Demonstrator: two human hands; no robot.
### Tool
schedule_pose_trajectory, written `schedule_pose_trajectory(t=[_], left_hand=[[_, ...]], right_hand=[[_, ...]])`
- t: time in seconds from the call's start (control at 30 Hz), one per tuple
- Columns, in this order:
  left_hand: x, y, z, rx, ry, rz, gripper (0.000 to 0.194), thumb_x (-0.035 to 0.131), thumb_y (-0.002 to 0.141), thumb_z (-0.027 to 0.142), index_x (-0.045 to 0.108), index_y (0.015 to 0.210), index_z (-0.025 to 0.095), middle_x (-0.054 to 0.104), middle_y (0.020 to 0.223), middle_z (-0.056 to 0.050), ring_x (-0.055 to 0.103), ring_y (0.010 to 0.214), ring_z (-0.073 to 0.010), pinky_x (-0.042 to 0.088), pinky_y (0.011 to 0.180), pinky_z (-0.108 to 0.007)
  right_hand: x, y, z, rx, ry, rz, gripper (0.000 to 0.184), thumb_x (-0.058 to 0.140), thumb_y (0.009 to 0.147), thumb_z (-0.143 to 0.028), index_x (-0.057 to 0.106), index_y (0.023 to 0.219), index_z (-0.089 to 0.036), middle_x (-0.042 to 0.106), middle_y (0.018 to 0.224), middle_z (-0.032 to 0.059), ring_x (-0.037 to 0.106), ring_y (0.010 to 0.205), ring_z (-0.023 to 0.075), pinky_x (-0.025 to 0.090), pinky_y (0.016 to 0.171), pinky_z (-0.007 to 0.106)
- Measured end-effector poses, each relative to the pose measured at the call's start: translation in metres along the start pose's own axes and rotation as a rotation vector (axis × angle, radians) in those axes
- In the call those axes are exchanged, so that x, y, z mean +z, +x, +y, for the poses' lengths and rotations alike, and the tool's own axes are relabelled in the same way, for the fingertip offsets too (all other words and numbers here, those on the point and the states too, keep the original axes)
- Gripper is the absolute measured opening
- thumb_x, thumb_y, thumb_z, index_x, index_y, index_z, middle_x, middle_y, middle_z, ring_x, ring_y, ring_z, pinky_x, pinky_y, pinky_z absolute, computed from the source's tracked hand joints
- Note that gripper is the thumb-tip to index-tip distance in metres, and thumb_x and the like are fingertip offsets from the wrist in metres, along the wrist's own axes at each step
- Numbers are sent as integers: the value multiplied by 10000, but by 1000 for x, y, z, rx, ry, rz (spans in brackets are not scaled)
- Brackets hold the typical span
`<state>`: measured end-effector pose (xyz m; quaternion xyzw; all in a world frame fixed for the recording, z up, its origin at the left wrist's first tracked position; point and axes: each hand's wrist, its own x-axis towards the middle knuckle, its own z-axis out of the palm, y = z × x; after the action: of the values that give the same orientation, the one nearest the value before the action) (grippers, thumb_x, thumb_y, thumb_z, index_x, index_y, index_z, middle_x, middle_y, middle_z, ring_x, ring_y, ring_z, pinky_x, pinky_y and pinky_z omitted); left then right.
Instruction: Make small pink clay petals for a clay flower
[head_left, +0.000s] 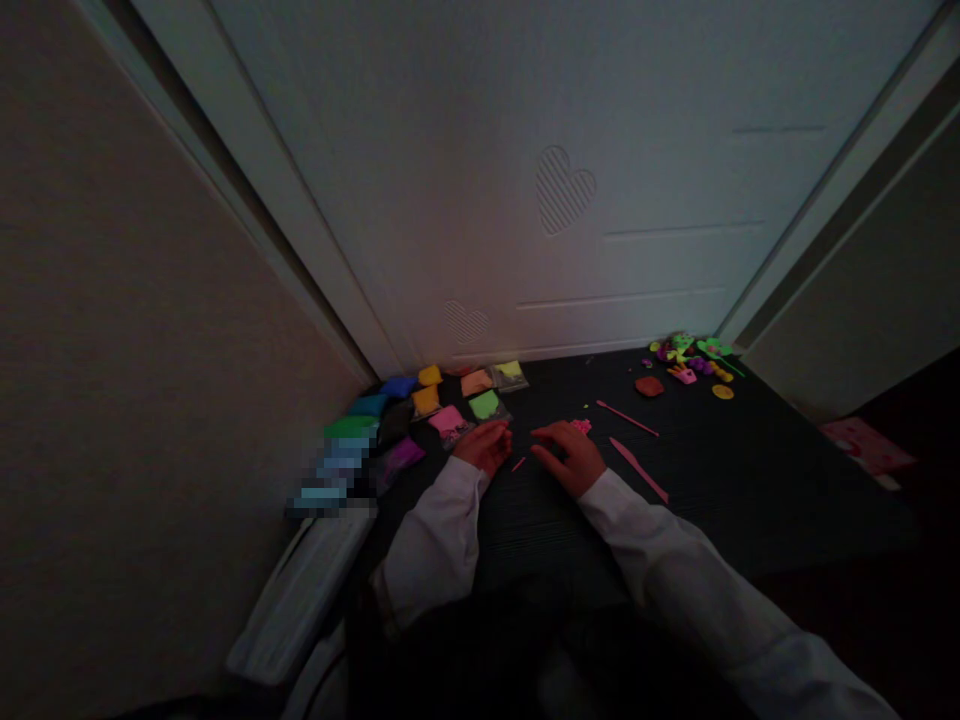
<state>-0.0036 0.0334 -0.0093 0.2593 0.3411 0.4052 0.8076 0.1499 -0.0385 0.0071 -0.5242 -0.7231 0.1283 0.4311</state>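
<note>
In the dim head view, my left hand (486, 448) is loosely cupped above the dark table, palm turned inward, its fingers curved but not closed. Nothing shows in it. Facing it, my right hand (571, 458) has its thumb apart from its bent fingers, with a gap and no visible object between them. A thin pink clay stick (519, 464) lies between the hands. Just beyond my right fingers is a cluster of small pink clay pieces (581, 426). Two pink modelling tools, a slim one (628, 418) and a wider blade-like one (639, 470), lie to the right.
Bags of coloured clay, including pink (448, 422), light green (486, 405) and orange (426, 401), spread along the left. A reddish-brown lump (649, 386) and colourful clay figures (686, 356) sit at the back right. A pale long case (307, 590) is at left. A white panel (465, 200) rises behind.
</note>
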Motion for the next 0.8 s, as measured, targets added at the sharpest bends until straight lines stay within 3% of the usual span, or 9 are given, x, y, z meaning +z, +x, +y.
schedule_pose_trajectory(t=[0.2,0.6,0.8], left_hand=[[1,0,-1,10,25,46,157,545,572,16,543,692,117,601,625,-23,550,544,-92,443,524,-210],[-1,1,-1,18,21,-1,133,564,580,61,549,701,115,559,522,-6,521,482,-80,415,458,-194],[3,-2,-1,6,24,54,129,534,601,36,553,708,105,583,563,-25,545,527,-93,437,513,-212]], right_hand=[[-1,0,-1,-2,-6,-17,237,438,723,-282,490,936,-191,502,766,33,456,725,125,385,664,266],[-1,0,-1,0,-22,-21,236,437,722,-284,497,927,-184,503,761,34,458,735,122,383,673,258],[-1,0,-1,-4,-15,-16,235,440,720,-279,498,929,-190,505,755,31,462,723,121,387,660,261]])
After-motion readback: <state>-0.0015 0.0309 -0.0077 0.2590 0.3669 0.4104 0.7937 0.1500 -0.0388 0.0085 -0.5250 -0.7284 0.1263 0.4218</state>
